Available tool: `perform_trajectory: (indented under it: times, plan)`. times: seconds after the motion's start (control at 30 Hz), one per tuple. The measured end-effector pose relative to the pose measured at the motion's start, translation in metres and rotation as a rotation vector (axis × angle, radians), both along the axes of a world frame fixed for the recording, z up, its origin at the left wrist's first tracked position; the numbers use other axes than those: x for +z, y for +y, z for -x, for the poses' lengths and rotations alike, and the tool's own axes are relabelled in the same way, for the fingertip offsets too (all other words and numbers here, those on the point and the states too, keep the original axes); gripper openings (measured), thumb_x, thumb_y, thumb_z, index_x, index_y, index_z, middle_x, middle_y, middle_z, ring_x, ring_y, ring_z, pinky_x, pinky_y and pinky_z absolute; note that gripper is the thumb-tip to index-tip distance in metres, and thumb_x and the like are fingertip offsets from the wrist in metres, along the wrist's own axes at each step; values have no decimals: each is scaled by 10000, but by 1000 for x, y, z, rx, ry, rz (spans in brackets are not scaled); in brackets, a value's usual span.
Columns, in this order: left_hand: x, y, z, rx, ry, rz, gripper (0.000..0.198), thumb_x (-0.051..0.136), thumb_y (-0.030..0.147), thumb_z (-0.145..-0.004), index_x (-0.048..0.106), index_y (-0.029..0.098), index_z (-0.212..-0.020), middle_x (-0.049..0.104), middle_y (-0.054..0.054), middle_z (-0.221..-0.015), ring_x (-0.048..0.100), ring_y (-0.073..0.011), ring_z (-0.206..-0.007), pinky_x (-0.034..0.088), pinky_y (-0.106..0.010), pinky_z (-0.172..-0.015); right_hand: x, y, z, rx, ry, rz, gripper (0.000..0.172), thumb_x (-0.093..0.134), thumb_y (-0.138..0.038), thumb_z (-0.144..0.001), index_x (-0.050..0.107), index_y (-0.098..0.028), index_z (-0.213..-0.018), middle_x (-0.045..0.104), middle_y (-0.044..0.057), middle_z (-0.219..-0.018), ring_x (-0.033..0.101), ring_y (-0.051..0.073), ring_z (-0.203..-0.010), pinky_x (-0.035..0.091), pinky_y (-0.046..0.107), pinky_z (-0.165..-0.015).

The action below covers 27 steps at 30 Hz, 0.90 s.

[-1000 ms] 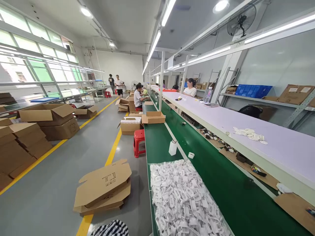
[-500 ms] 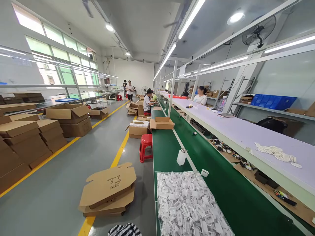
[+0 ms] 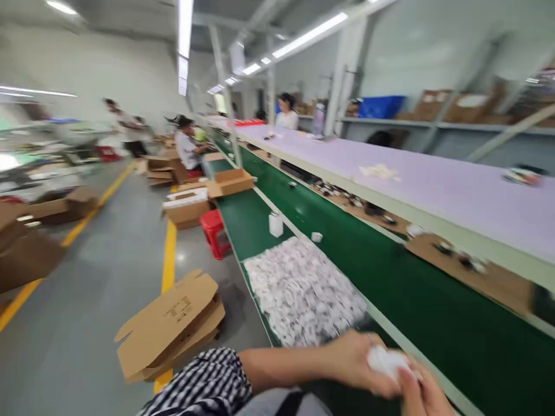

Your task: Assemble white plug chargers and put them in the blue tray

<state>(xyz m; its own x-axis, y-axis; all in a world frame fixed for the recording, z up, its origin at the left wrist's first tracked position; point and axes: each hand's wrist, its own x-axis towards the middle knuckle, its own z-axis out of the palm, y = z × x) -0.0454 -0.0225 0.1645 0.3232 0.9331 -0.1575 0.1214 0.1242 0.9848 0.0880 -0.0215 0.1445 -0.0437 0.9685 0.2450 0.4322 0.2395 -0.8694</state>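
Note:
At the lower right, my left hand [image 3: 362, 361] and my right hand [image 3: 425, 390] meet, both closed around a small white plastic part [image 3: 385, 359]. Motion blur hides its exact kind. Left of them, a clear bag [image 3: 303, 289] full of many small white parts lies flat on the green bench. Just beyond the bag stands a white bottle [image 3: 276, 224]. A single white piece [image 3: 317, 237] rests to the right of the bottle.
Flattened cartons [image 3: 173, 323] lie on the floor at left, with a red stool [image 3: 214, 232] beyond them. An open cardboard box [image 3: 232, 182] sits farther along the bench. A raised lilac shelf [image 3: 329, 156] runs along the right. Several people are farther back.
My view has swung to the right and is blurred. Both my hands have come into the picture at the lower right, with the white part between them.

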Motion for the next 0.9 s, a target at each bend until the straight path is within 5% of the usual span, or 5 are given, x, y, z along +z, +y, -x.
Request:
perform_trajectory:
  times: [0.1, 0.27, 0.43, 0.67, 0.9]
  plan:
    - [16, 6, -2, -28, 48, -43, 275, 583, 245, -496, 438, 160, -714, 455, 63, -537, 419, -62, -470, 300, -161, -403, 23, -7, 1, -44, 70, -149, 282, 394, -447, -706, 512, -191, -695, 507, 51, -700, 474, 186, -660, 392, 286, -556]
    - [34, 5, -5, -72, 101, -171, 236, 568, 287, -536, 405, 156, -645, 450, 60, -516, 420, -64, -465, 301, -161, -412, 46, -1, 4, 94, 211, -78, 197, 393, -352, -736, 475, -196, -648, 466, 2, -622, 443, 129, -562, 362, 236, -493]
    - [32, -1, -12, -81, 222, -228, 209, 574, 294, -550, 447, 157, -646, 468, 61, -499, 425, -68, -458, 307, -170, -432, 46, -7, -5, 2, 429, -20, 219, 390, -392, -727, 445, -194, -652, 477, 0, -641, 400, 98, -470, 339, 219, -414]
    - [26, 1, -15, -146, 139, -267, 491, 652, 362, -469, 425, 167, -859, 504, 34, -679, 455, -99, -591, 336, -184, -498, 52, -15, -14, 86, 217, -8, 188, 450, -356, -705, 519, -190, -650, 475, 5, -632, 446, 127, -567, 358, 235, -488]
    - [30, -3, -14, -209, 185, -242, 367, 563, 399, -582, 421, 166, -827, 469, 34, -673, 442, -86, -561, 324, -184, -479, 48, -20, -18, 68, 197, 22, 194, 460, -361, -699, 539, -189, -656, 489, 9, -642, 458, 138, -586, 357, 243, -499]
